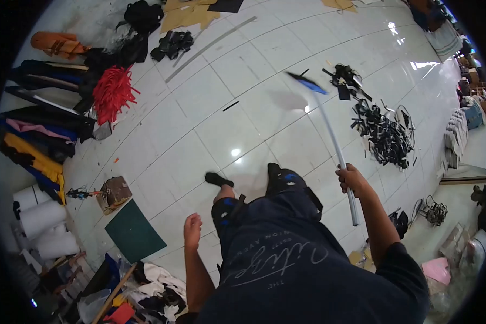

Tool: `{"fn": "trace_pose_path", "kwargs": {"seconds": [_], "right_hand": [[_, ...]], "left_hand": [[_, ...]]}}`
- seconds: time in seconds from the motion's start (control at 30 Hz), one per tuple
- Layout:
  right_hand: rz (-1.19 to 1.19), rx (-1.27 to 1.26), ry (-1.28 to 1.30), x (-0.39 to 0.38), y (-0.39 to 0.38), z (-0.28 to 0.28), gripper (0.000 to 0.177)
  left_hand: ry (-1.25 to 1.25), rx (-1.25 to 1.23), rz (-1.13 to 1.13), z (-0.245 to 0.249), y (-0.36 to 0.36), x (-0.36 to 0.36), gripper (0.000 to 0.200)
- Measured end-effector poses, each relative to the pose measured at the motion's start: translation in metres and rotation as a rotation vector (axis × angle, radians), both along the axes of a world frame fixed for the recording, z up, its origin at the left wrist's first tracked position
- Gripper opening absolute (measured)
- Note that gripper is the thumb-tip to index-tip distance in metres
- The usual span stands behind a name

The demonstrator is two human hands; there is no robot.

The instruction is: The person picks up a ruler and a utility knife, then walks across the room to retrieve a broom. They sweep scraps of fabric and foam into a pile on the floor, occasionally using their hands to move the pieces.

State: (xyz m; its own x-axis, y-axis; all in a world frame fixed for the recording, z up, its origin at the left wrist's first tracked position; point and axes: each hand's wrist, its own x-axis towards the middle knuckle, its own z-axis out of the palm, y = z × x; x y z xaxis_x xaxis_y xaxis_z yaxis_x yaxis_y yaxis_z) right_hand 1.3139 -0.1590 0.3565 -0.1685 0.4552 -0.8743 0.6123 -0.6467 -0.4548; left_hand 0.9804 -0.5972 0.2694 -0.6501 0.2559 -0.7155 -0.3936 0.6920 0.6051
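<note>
My right hand [352, 180] is wrapped round the pale handle of a broom [332, 132]. The broom's blue and black head [308, 83] is at the far end, slightly blurred, close beside a small heap of black scraps [346, 81]. A larger heap of black strips [383, 132] lies on the tiles to the right of the handle. My left hand [193, 229] hangs at my left side with its fingers curled in and nothing visible in them. A single short black strip [230, 106] lies on the floor ahead of my feet.
Along the left are folded fabrics [38, 127], red strips [114, 94] and white rolls [40, 216]. A dark green sheet [135, 231] lies near my left hand. Black scraps [171, 44] and a long grey strip [210, 48] are farther ahead. Coiled wire [433, 211] sits at right.
</note>
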Motion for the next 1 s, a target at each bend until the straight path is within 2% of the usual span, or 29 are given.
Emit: {"fn": "trace_pose_path", "kwargs": {"seconds": [0.1,0.17,0.23,0.3,0.37,0.4,0.43,0.5,0.53,0.6,0.63,0.67,0.7,0.73,0.77,0.8,0.87,0.93,1.0], "right_hand": [[0.239,-0.140,0.034,-0.083,-0.012,0.015,0.021],[0.427,-0.202,0.046,-0.146,-0.026,0.008,0.021],[0.667,-0.190,0.092,-0.220,-0.042,-0.012,0.030],[0.719,-0.110,0.261,-0.300,-0.073,-0.033,0.033],[0.579,-0.305,0.326,-0.387,-0.098,-0.053,0.027],[0.471,-0.481,0.372,-0.422,-0.109,-0.074,0.026],[0.399,-0.534,0.357,-0.454,-0.121,-0.108,0.025],[0.524,-0.428,0.323,-0.499,-0.120,-0.127,0.032],[0.582,-0.390,0.296,-0.510,-0.121,-0.136,0.037],[0.892,0.084,0.364,-0.476,-0.089,-0.179,0.037],[0.956,0.268,0.331,-0.449,-0.060,-0.174,0.042],[0.540,-0.015,0.165,-0.435,-0.039,-0.113,0.042],[0.640,0.171,0.110,-0.413,-0.020,-0.075,0.033],[0.394,0.067,0.057,-0.385,0.002,-0.074,0.032],[0.118,-0.063,0.118,-0.356,0.027,-0.085,0.026],[-0.150,-0.204,0.039,-0.347,0.048,-0.076,0.019],[-0.253,-0.136,-0.010,-0.329,0.079,-0.078,0.016],[-0.173,-0.061,0.031,-0.319,0.100,-0.093,0.027],[0.134,0.426,-0.249,-0.355,0.073,-0.087,0.041]], "left_hand": [[-0.165,-0.077,-0.006,-0.051,-0.023,-0.030,0.028],[-0.265,-0.170,-0.016,-0.069,-0.038,-0.051,0.034],[-0.324,-0.231,-0.002,-0.073,-0.058,-0.086,0.037],[-0.386,-0.276,0.032,-0.070,-0.078,-0.127,0.038],[-0.315,-0.283,0.077,-0.057,-0.090,-0.177,0.036],[-0.277,-0.292,0.092,-0.048,-0.097,-0.206,0.035],[-0.213,-0.257,0.079,-0.043,-0.106,-0.238,0.035],[-0.133,-0.236,0.067,-0.044,-0.122,-0.310,0.035],[-0.120,-0.260,0.063,-0.046,-0.131,-0.344,0.037],[0.028,-0.097,0.191,-0.012,-0.113,-0.389,0.035],[0.049,-0.077,0.229,-0.009,-0.097,-0.408,0.034],[0.074,-0.058,0.271,-0.007,-0.084,-0.426,0.034],[0.101,-0.048,0.314,-0.005,-0.080,-0.438,0.033],[0.066,-0.045,0.264,-0.011,-0.081,-0.446,0.032],[0.034,-0.034,0.217,-0.028,-0.076,-0.453,0.032],[0.006,-0.021,0.166,-0.044,-0.069,-0.461,0.031],[-0.072,-0.092,0.048,-0.063,-0.043,-0.457,0.033],[-0.159,-0.128,-0.095,-0.073,-0.013,-0.447,0.034],[-0.240,-0.228,-0.240,-0.082,0.018,-0.448,0.035]]}}
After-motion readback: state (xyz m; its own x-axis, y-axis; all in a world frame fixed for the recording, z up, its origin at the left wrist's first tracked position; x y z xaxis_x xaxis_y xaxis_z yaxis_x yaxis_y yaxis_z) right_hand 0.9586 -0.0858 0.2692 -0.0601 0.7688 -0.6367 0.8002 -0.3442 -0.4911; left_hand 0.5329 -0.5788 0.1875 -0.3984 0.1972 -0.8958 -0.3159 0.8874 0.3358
